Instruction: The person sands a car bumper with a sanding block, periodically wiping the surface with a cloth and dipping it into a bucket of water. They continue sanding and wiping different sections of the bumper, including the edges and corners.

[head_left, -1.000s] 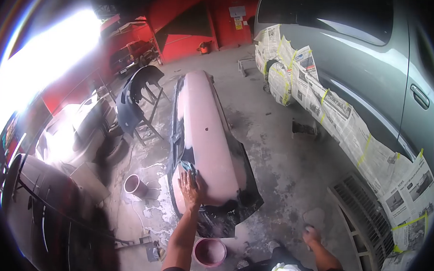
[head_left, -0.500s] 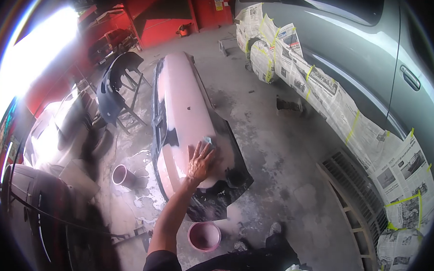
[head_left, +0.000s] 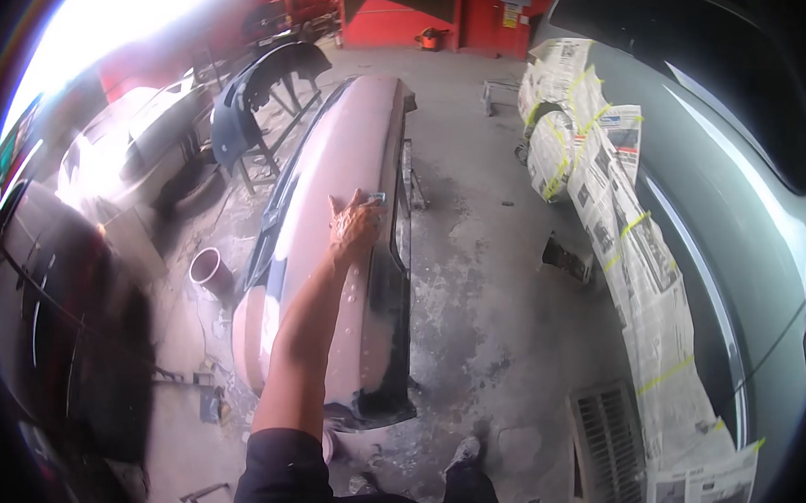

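Observation:
My left hand [head_left: 355, 224] rests palm down on the pink-primed bumper [head_left: 335, 159], near its right edge. A small blue-grey pad [head_left: 378, 197] shows at its fingertips, held against the surface; most of the pad is hidden. Some fingers are spread to the left. Water drops dot the bumper below the hand, and dark patches mark its near right end. My right hand is out of view.
Left of the bumper stands a pink bucket [head_left: 208, 269], with a dark bumper on a stand [head_left: 264, 97] beyond it. On the right is a grey vehicle [head_left: 739, 176] masked with newspaper [head_left: 656, 325]. A slatted grille [head_left: 608, 449] lies on the floor.
My left hand has moved farther up the bumper, to its right edge, with the pad. The view has shifted, and the near bucket is now mostly hidden.

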### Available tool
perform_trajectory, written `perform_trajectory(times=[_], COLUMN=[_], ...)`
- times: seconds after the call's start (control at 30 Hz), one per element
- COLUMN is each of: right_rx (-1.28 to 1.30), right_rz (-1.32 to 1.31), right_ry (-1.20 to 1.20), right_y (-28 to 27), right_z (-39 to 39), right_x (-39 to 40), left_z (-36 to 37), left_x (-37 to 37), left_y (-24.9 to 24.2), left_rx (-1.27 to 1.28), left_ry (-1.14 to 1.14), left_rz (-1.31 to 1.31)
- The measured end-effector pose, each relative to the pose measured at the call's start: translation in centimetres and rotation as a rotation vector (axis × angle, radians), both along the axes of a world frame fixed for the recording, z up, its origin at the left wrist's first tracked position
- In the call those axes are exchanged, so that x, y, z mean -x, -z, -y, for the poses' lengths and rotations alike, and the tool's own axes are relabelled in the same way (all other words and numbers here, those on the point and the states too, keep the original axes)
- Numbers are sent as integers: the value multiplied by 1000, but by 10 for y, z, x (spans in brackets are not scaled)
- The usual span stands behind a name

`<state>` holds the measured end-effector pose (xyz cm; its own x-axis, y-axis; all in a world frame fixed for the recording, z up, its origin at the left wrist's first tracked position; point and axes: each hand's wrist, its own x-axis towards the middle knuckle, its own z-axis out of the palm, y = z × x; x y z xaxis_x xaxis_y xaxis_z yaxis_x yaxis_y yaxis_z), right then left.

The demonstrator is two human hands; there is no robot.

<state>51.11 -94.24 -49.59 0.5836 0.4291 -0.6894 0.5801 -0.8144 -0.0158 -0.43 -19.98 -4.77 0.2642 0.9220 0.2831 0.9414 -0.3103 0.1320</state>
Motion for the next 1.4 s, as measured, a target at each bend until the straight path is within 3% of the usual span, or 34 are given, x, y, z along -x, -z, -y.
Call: perform_trajectory(times=[0.03,0.07,0.1,0.27,0.4,0.47,0.6,0.73,0.83,0.9,0.97,1.07,1.17,1.23,1.4], right_rx=[5,184,185,40,-68,-96,-121,-180,-245,-309,-406,-817,-979,-1080,-990], right_rz=[7,-133,-125,-179,-219,-244,-264,-269,-284,-241,-261,-267,-406,-501,-596], right_ry=[-33,-273,-302,-337,-296,-321,-375,-373,-328,-392,-519,-793,-850,-970,-1096], right_y=[-2,14,-21,-17,-34,-45,-80,-96,-123,-189,-221,-230,-303,-309,-263], right_z=[-1,7,-34,-169,-220,-237,-265,-291,-321,-376,-431,-512,-586,-631,-688], right_x=[-20,-44,-44,-85,-92,-100,-128,-147,-115,-57,-14,47,133,167,173], left_z=[-18,-37,-52,-101,-124,-118,25,160,217,241,246,246,243,242,240], left_x=[-6,-12,-15,-36,-43,-30,-24,-9,5,2,-2,-4,1,2,-8], left_y=[-2,-6,-6,-31,-8,12,11,28,53,60,61,59,65,66,51], left_rx=[-13,-19,-30,-32,-45,-190,-180,-342,-307,-377,-410,-471,-451,-435,-285], left_ry=[-28,-59,-69,-191,-319,-345,-327,-582,-638,-701,-705,-706,-748,-779,-731], left_rz=[12,21,19,5,39,49,130,293,297,273,303,305,274,284,154])
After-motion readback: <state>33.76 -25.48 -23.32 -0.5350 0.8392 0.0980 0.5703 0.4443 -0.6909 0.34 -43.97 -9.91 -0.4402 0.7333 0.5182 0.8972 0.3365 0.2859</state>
